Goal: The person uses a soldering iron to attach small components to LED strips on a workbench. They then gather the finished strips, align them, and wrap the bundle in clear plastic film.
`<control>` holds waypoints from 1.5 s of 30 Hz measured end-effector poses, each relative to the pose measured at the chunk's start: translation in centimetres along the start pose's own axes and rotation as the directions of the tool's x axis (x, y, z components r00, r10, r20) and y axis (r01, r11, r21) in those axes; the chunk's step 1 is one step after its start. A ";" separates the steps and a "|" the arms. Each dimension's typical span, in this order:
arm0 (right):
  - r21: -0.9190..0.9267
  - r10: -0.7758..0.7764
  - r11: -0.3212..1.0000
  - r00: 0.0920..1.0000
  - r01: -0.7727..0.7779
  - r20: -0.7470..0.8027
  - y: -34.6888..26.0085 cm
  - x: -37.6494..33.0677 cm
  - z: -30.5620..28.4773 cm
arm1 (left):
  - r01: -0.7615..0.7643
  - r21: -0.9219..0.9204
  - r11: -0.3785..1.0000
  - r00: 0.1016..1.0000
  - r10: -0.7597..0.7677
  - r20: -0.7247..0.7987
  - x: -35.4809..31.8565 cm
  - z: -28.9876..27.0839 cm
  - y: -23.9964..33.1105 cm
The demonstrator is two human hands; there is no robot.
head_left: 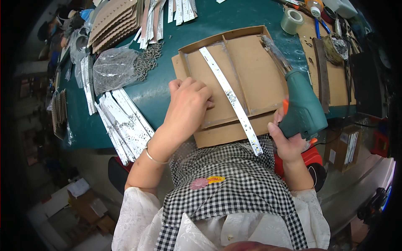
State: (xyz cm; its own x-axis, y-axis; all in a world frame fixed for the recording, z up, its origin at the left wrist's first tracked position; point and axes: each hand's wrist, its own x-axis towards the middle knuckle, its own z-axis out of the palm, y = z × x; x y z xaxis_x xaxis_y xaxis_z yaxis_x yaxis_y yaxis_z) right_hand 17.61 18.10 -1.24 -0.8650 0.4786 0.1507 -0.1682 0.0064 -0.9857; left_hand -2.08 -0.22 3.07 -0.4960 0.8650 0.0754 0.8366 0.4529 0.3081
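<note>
My right hand (289,142) grips the handle of a green electric screwdriver (305,100), whose bit end points away over the right side of a shallow cardboard tray (226,133). Across the tray slants a narrow white LED circuit strip (236,104); its near end juts past the tray's front edge. Several tiny pieces, too small to make out, sit near the strip's middle. Over the tray's left part hovers my left hand (188,100), its fingers curled closed and apart from the strip. Whatever those fingers may hold is hidden.
Left of the tray, a clear plastic bag (113,69) spills loose screws (147,60) onto the green table (167,54). More white strips (125,121) lie fanned at the left edge. Stacked cardboard pieces (115,21) stand behind; a tape roll (292,21) and tools lie far right.
</note>
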 end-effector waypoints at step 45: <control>0.190 0.090 0.975 0.987 -0.115 0.135 -0.7 1.6 2.3 | -0.246 -0.558 0.792 0.935 0.043 -0.352 -0.9 1.5 5.8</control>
State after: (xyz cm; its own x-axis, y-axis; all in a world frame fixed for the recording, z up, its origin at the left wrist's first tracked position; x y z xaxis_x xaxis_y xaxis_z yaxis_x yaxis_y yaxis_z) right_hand 15.29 16.82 -0.11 -0.9327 0.3539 0.0698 -0.1542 -0.2163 -0.9641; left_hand 3.58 1.92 3.35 -0.5095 0.7525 0.4172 0.6555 0.0253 0.7548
